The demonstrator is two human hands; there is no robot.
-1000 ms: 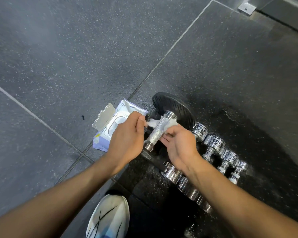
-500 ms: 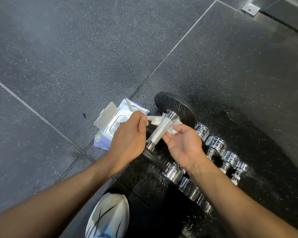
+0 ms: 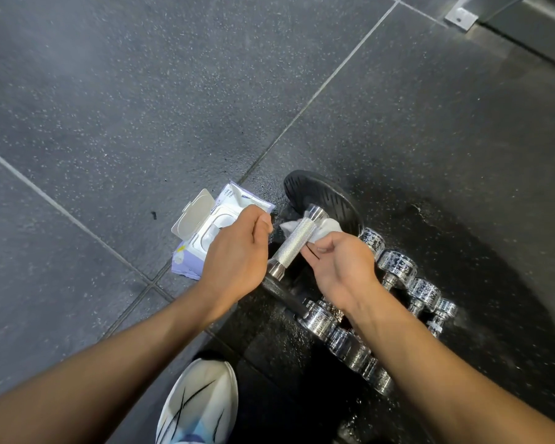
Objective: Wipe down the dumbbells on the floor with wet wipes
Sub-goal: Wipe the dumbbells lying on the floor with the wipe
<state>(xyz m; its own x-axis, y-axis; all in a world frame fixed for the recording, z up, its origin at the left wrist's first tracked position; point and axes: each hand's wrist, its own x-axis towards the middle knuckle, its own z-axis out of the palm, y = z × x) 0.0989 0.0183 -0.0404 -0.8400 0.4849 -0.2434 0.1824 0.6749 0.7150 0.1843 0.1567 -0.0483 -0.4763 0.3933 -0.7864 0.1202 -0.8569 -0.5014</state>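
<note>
Going left to right: a white-and-lilac soft pack of wet wipes [image 3: 205, 238] is lying on the dark speckled rubber floor [image 3: 109, 107], its flip lid standing open, probably parked close for quick refills. The person's left hand [image 3: 234, 261] is hovering just beside the pack, its grip curled nearly closed and pinching one end of the crumpled white wipe [image 3: 290, 226]. That wipe is passing behind the knurled steel handle [image 3: 297, 243] of a big dumbbell with black plates [image 3: 330, 200], tilted up off the floor. The right hand [image 3: 340, 267] is pinching the other end with a tight grip, so both seem to be pulling the wipe taut around the bar, shoe-shine style. Further right, small chrome dumbbells [image 3: 398, 267] are sitting in a row on the floor, partly hidden under the right forearm. A white trainer [image 3: 202, 405] is getting cut off at the bottom edge. The near plate is hard to make out.
</note>
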